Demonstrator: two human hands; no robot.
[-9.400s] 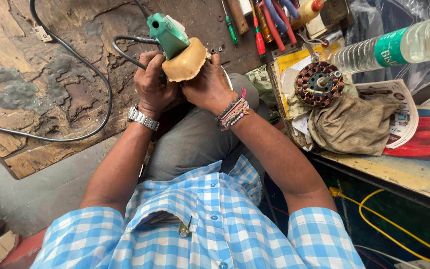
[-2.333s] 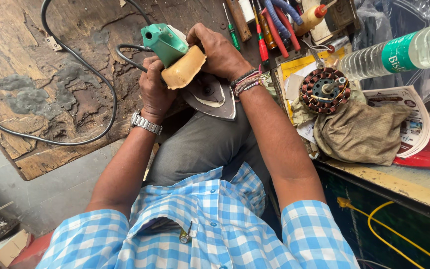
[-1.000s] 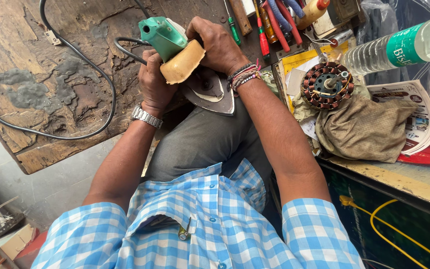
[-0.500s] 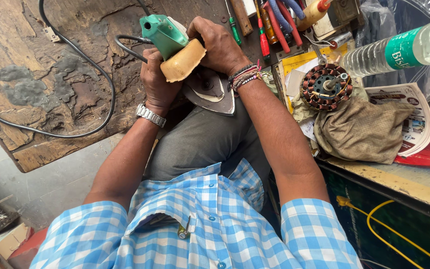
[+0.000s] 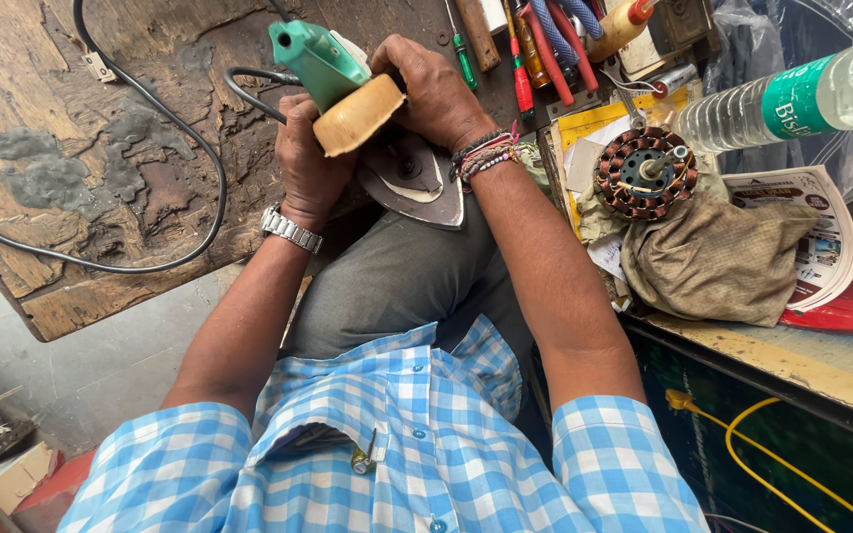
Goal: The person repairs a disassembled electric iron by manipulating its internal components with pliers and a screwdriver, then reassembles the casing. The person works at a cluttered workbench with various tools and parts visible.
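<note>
I see grey-trousered lap near, metal soleplate (image 5: 417, 183) resting on knee. L hand (image 5: 306, 158) closed round green iron handle (image 5: 316, 61), tan pad (image 5: 359, 114) just beside it. R hand (image 5: 434, 91) clamped on top of iron body; fingertips hidden, prob. gripping. Beyond: black cord (image 5: 150, 148) on worn wood board (image 5: 41, 148), copper motor winding (image 5: 646, 173) at R.

The iron (image 5: 348, 94) has a glossy green plastic body, a matt tan end and a dull metal soleplate (image 5: 417, 183). The board (image 5: 81, 168) is rough, cracked wood. The rag (image 5: 718, 262) is coarse cloth, the bottle (image 5: 792, 99) clear glossy plastic, and the watch (image 5: 291, 230) polished metal.
</note>
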